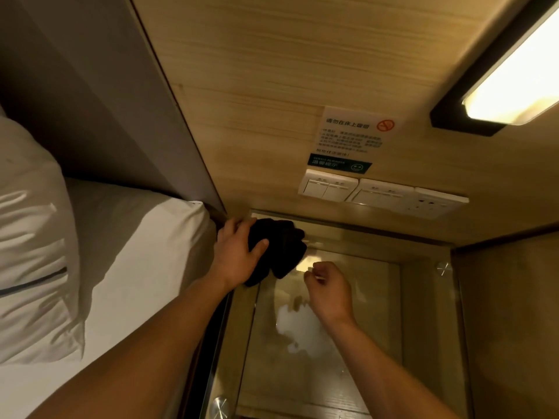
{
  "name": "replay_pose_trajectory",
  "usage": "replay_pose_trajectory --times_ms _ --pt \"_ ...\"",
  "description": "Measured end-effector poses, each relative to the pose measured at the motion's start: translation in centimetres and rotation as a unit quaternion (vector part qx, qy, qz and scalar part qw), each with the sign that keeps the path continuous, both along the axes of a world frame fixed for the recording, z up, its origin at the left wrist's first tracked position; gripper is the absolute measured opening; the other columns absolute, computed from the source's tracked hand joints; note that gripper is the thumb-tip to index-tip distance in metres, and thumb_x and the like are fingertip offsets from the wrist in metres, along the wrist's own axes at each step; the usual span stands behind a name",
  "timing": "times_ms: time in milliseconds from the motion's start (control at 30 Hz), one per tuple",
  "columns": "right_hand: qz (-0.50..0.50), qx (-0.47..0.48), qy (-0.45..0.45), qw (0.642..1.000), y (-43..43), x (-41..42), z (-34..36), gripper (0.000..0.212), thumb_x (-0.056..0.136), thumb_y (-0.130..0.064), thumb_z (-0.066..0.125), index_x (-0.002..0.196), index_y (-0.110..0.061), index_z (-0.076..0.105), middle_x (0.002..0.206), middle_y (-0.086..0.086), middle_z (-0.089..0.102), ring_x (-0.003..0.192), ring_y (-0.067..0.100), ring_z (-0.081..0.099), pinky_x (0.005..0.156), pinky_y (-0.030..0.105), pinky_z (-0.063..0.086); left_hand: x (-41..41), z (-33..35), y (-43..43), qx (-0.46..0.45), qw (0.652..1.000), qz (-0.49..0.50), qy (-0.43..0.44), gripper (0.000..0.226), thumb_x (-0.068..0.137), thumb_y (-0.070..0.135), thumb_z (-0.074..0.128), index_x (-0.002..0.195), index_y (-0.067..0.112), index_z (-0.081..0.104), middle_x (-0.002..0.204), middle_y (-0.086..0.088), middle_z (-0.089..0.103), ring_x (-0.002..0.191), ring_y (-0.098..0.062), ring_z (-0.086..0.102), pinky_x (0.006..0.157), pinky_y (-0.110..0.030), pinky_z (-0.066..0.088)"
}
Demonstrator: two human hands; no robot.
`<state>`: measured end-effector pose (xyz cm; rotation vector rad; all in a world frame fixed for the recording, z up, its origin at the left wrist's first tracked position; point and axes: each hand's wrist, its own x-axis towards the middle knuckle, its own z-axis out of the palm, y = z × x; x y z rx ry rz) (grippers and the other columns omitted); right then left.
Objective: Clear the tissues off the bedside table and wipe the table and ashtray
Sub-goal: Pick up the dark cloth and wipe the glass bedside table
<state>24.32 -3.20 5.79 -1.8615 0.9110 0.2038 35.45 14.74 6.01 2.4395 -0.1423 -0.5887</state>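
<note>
The bedside table has a glass top (423, 297) over wood. At its far left corner lies a bunched black cloth (284, 252). My left hand (239, 255) holds the cloth's left part against the glass, thumb laid across it and fingers bent over its far side. Above the middle of the glass hovers my right hand (329, 293), its fingers loosely curled with nothing visible in them. A pale reflection (302, 331) shows in the glass under that hand. No tissues or ashtray are in view.
A bed with a white sheet (130, 267) and pillow (27, 237) adjoins the table's left side. On the wooden wall behind are switch plates (329, 186), a socket (435, 204), a notice sign (354, 137) and a lit lamp (514, 83). A wooden panel (514, 313) bounds the right side.
</note>
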Motion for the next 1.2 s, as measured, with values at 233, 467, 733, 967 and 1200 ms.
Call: replay_pose_trajectory --times_ms 233,467,733,967,1200 --pt "0.174 -0.162 -0.047 0.970 -5.9 -3.4 -1.4 0.038 0.099 -0.026 0.063 0.136 -0.020 0.062 0.141 0.001 0.060 0.131 0.019 0.054 0.106 0.028 0.041 -1.6 -1.1 0.1 0.053 0.978 -0.162 -0.119 0.062 0.103 0.053 0.042 0.159 0.029 0.030 0.164 -0.001 0.028 0.152 -0.026 0.024 0.122 -0.049 0.025" --pt "0.366 -0.314 0.019 0.876 -10.5 -4.7 -3.3 0.070 0.095 -0.069 0.028 0.158 -0.039 0.028 0.170 -0.011 0.012 0.157 0.011 0.005 0.120 0.036 0.015 1.0 -1.2 -1.0 0.135 0.932 -0.314 -0.121 0.063 0.106 0.057 0.028 0.163 0.040 0.007 0.174 0.008 0.001 0.160 -0.019 -0.005 0.126 -0.046 0.006" --pt "0.395 -0.362 0.029 0.844 -11.0 -5.8 -5.4 0.074 0.092 -0.078 0.012 0.158 -0.049 -0.004 0.168 -0.016 -0.013 0.156 0.009 -0.016 0.123 0.037 0.000 2.5 -3.9 -1.0 0.178 0.896 -0.386 -0.129 0.065 0.103 0.067 0.015 0.159 0.049 -0.010 0.172 0.012 -0.014 0.158 -0.018 -0.014 0.127 -0.049 -0.002" --pt "0.383 -0.363 0.018 0.849 -11.0 -6.0 -5.8 0.073 0.093 -0.077 0.018 0.158 -0.050 0.004 0.169 -0.015 -0.004 0.156 0.008 -0.008 0.122 0.038 0.004 1.1 -6.3 -0.5 0.150 0.906 -0.359 -0.166 0.066 0.104 0.065 0.017 0.162 0.043 -0.004 0.171 0.009 -0.013 0.158 -0.018 -0.017 0.128 -0.048 -0.006" --pt "0.378 -0.374 0.004 0.847 -11.0 -6.0 -6.0 0.075 0.093 -0.077 0.023 0.160 -0.044 0.014 0.169 -0.014 0.002 0.156 0.009 -0.002 0.121 0.040 0.011 -0.5 -7.0 0.5 0.134 0.901 -0.376 -0.173 0.066 0.105 0.062 0.015 0.164 0.036 -0.002 0.172 0.007 -0.008 0.159 -0.019 -0.009 0.129 -0.047 0.001"
